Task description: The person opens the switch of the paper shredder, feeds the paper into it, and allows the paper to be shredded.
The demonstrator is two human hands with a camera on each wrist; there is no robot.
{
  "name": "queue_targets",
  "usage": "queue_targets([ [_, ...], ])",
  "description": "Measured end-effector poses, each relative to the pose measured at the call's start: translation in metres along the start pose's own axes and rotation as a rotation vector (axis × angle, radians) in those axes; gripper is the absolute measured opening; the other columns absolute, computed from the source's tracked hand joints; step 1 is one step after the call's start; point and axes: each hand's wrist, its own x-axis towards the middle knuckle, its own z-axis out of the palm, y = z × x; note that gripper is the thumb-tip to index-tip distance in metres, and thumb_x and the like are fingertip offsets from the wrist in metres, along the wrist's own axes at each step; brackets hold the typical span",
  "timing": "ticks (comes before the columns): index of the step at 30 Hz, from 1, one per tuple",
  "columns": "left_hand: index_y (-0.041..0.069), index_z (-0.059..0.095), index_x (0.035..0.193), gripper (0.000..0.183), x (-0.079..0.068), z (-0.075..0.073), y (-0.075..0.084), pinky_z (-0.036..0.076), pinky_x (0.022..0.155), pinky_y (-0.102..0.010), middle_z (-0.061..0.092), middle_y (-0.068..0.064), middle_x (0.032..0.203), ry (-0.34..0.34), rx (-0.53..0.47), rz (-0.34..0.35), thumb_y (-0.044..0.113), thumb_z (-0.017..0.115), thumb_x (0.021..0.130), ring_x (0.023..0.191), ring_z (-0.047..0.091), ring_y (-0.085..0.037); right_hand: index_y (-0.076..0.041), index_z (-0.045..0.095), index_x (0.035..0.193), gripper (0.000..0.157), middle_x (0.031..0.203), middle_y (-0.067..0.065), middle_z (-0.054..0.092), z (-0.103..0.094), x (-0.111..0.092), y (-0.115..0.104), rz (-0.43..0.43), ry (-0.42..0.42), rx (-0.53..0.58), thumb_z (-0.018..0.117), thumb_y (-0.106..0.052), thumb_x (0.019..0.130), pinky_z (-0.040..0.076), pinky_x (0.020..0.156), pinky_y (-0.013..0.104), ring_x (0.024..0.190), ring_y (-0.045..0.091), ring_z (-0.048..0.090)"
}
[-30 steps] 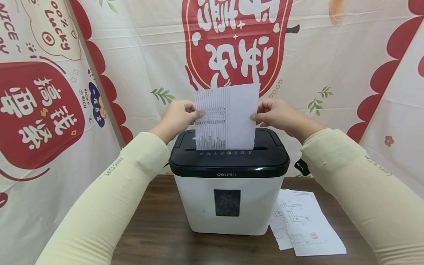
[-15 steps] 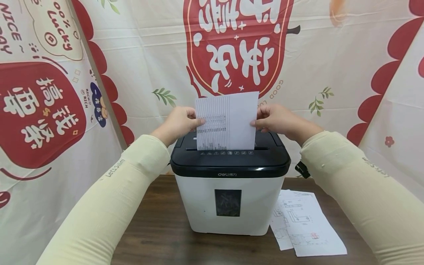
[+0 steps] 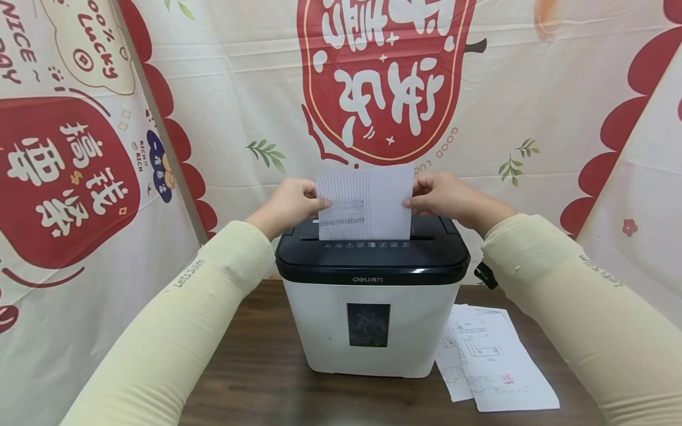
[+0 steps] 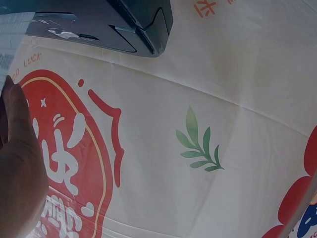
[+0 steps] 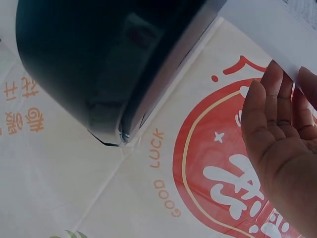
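Observation:
A sheet of paper (image 3: 386, 201) with printed lines and text on its left part stands upright in the slot of a paper shredder (image 3: 373, 322), its lower end hidden inside. The shredder has a black lid and a white bin with a small dark window. My left hand (image 3: 292, 204) pinches the sheet's left edge between thumb and fingers. On the opposite edge, my right hand (image 3: 450, 198) pinches the paper the same way. In the right wrist view, the right hand (image 5: 287, 134) shows thumb and fingers at the sheet's edge (image 5: 267, 37).
Loose sheets with technical drawings (image 3: 503, 367) lie on the brown wooden table (image 3: 250, 367), to the right of the shredder. A printed cloth (image 3: 224, 89) hangs close behind it and along both sides. A small black object (image 3: 486, 273) shows beside the right sleeve.
The sheet has sunk steadily deeper into the shredder's slot, so less of it shows above the lid. Both hands have come down with it, still pinching its edges.

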Motion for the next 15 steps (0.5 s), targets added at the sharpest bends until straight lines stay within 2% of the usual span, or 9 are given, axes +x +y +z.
queue_targets([
  [5,0.002,0.07,0.098,0.016,0.0001,0.0004,-0.0001,0.044,0.069,-0.029,0.066,-0.012,0.1,-0.001,0.028,0.01,0.016,0.065,0.093,0.089,0.054,-0.023,0.001,0.058,0.101,0.02,0.105,0.015,0.059,0.0004,-0.0003,0.0,-0.001,0.001,0.0,0.063,-0.017,0.094,0.052,0.089,0.045,0.095,0.028,0.058],
  [10,0.002,0.069,0.089,0.016,0.0005,0.0017,-0.002,0.044,0.068,-0.029,0.066,-0.012,0.096,-0.013,0.057,0.005,0.017,0.065,0.093,0.089,0.055,-0.023,0.001,0.061,0.102,0.022,0.103,0.015,0.061,0.0006,-0.001,0.001,-0.002,0.002,-0.024,0.064,-0.019,0.093,0.052,0.09,0.046,0.095,0.029,0.058],
  [15,0.002,0.068,0.086,0.015,0.0008,0.0048,-0.0055,0.045,0.067,-0.029,0.065,-0.011,0.092,-0.019,0.08,0.006,0.016,0.066,0.092,0.084,0.056,-0.023,0.0,0.064,0.097,0.022,0.097,0.013,0.063,0.0007,-0.0027,0.0041,-0.007,-0.011,-0.073,0.066,-0.022,0.092,0.05,0.088,0.048,0.095,0.03,0.056],
])
